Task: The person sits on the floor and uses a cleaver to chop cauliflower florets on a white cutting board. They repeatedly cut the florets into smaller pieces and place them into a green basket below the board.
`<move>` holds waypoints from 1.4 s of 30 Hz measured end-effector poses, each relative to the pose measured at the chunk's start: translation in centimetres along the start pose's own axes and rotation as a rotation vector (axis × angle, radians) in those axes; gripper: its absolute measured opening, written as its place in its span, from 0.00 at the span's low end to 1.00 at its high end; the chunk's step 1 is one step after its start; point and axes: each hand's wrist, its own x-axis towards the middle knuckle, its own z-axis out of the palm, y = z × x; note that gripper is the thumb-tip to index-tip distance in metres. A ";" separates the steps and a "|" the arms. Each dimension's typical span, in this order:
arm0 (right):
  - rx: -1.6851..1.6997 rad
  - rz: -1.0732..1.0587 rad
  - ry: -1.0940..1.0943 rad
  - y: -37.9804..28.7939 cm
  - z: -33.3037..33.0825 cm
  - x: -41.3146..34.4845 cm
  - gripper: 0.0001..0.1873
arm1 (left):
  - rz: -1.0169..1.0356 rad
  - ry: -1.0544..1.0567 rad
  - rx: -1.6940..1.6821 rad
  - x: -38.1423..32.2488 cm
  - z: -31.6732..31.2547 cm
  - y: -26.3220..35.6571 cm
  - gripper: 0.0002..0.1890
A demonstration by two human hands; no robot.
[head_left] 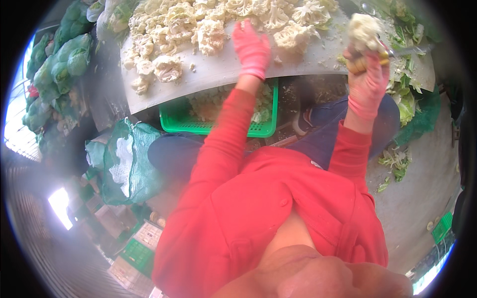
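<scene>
My left hand (251,48), in a pink glove, reaches over the metal table (223,72) with its fingertips at the near edge of a large heap of cut cauliflower (171,26). Whether it touches a piece cannot be told. At the right, my right hand (367,70), also gloved in pink with yellowish finger covers, is raised and closed around a knife (410,50) whose blade points right. A blurred cauliflower piece (363,29) sits at the top of the same hand. Single florets, such as this one (167,69), lie nearer the table's front edge.
Under the table edge, between my legs, stands a green plastic crate (218,128) with cauliflower pieces. A green mesh sack (130,164) is at my left knee. Filled mesh sacks (67,63) are stacked far left. Cauliflower leaves (406,104) hang at the right.
</scene>
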 end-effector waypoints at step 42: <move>-1.312 0.724 -0.647 15.6 4.6 -7.1 0.26 | -0.252 -0.047 -0.332 -4.6 -2.9 -9.0 0.22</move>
